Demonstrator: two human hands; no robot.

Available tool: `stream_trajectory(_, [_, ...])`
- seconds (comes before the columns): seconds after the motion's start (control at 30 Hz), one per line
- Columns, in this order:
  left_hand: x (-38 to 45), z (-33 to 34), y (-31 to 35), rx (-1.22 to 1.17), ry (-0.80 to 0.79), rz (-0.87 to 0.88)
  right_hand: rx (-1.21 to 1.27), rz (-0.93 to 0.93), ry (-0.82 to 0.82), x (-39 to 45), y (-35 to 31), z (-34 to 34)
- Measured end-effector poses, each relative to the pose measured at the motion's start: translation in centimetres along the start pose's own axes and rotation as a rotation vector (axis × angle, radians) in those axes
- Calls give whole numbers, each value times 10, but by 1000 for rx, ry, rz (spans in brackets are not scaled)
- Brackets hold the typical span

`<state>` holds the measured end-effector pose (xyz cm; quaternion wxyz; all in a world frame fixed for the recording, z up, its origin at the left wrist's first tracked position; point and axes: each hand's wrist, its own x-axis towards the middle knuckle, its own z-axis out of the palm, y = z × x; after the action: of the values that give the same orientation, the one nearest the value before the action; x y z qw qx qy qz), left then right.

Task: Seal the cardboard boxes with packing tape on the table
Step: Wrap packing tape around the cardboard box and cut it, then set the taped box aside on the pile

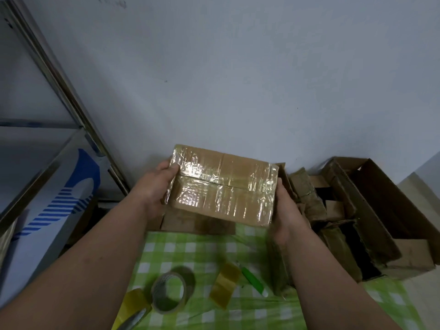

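I hold a small brown cardboard box [223, 186] up above the far edge of the table, its top face covered in shiny clear tape over the flap seam. My left hand [154, 186] grips its left end, thumb on the top face. My right hand [285, 210] holds its right end from the side and below. A roll of clear packing tape [172, 291] lies on the green checked tablecloth [202, 253] near me, with a loose yellowish strip trailing from it. A second yellowish tape piece [225, 285] lies to its right.
A green-handled cutter [253, 281] lies right of the tape pieces. More cardboard boxes [190, 222] sit under the held one. A large open carton [371, 210] full of small boxes stands at the right. A metal shelf frame [59, 91] and a white-and-blue box [54, 210] stand left.
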<state>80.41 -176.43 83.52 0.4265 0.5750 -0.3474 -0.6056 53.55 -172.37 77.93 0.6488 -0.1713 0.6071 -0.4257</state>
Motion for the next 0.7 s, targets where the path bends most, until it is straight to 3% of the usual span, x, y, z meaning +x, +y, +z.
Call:
stream_trajectory(0.1, [-7,-3,4,-20,-42,14,69,95,-79,-14,2,4])
stream_trajectory(0.4, [-23,-25,4,-52,-85,-71,271,-48,-188,-29,4,-5])
stream_trajectory(0.6, [-11,-21,-20,-8,83,-77,211,-105,-96,-27,4,0])
stream_trajectory(0.7, [-6,-21,-30,-17,145,-94,244,-172,-134,-30,7,-1])
